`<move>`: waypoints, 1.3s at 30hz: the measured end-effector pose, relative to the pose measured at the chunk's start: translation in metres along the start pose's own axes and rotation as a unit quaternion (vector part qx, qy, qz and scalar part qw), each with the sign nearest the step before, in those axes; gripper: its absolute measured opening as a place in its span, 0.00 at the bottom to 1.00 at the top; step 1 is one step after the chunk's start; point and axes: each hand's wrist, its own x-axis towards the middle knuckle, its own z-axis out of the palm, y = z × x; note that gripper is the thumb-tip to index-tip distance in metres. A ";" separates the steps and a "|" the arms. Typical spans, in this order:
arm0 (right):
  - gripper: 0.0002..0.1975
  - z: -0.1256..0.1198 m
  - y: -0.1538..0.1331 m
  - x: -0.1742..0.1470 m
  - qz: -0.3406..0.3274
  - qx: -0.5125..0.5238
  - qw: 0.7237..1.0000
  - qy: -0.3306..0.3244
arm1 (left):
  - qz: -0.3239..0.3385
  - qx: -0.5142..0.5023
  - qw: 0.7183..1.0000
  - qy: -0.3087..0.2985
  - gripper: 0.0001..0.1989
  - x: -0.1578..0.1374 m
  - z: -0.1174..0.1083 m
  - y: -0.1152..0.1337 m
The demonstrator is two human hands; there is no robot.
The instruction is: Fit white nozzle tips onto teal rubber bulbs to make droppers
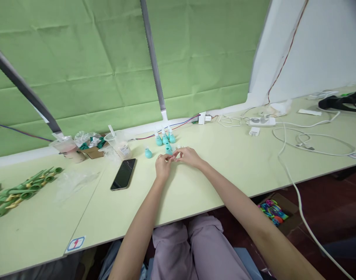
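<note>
My left hand [162, 165] and my right hand [189, 156] meet over the table, fingertips pinched close together. Between them is a small whitish piece, too small to name. Just behind my fingers stand turquoise bulb-shaped pieces, one of them an open-topped bulb [168, 147] and partly hidden by my left hand. A group of turquoise bulbs with pale tops [165, 138] stands farther back. One more turquoise bulb [148, 153] sits apart, left of my left hand. Small whitish pieces show behind my right fingers, mostly covered.
A phone [123, 174] lies left of my hands. Behind it are two plastic cups, one nearer [121, 146], and a small cardboard box [94, 151]. Green tubular pieces [28, 188] lie far left. A power strip [261, 121] and white cables occupy the right side.
</note>
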 end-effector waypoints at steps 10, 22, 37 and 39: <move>0.05 0.008 0.026 0.008 0.145 -0.068 0.982 0.103 | -0.062 0.099 0.963 0.243 0.15 0.010 -0.022 -0.017; 0.10 0.018 0.028 0.014 0.128 -0.135 0.979 0.082 | -0.183 0.035 0.969 0.163 0.30 0.029 -0.022 -0.062; 0.14 0.002 -0.008 0.000 -0.025 -0.104 0.976 0.192 | 0.042 0.103 0.983 0.145 0.10 0.019 -0.025 -0.027; 0.14 0.001 -0.017 -0.005 -0.066 -0.109 0.974 0.185 | 0.100 0.155 0.977 0.107 0.09 0.012 -0.022 -0.013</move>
